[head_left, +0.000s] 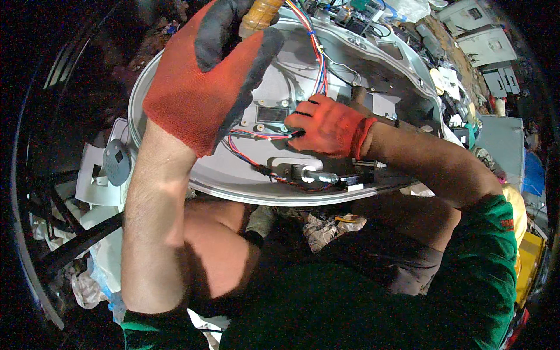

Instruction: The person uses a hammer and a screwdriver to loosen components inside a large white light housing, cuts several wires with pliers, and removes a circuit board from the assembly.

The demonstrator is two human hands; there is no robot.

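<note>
My left hand [195, 79], in a red glove with a dark palm, is raised over the left side of a grey plastic housing. It is closed round a ribbed, amber-brown handle [261, 14]; the tool's working end is out of view. My right hand [329, 125], in a red glove, is down inside the housing [256, 196], its fingers closed on a bundle of coloured wires [265, 136]. More wires [318, 52] run from that hand up to the top edge. Beside it lies a brown, blocky piece [358, 96], partly hidden by the hand.
A shiny cylinder [319, 176] sits in the housing's near side. Pale casings [481, 44] and heaped electronic scrap [455, 111] lie on the right. At the left are a white plastic part [93, 175] and a dark bar [81, 239]. My legs are below the housing.
</note>
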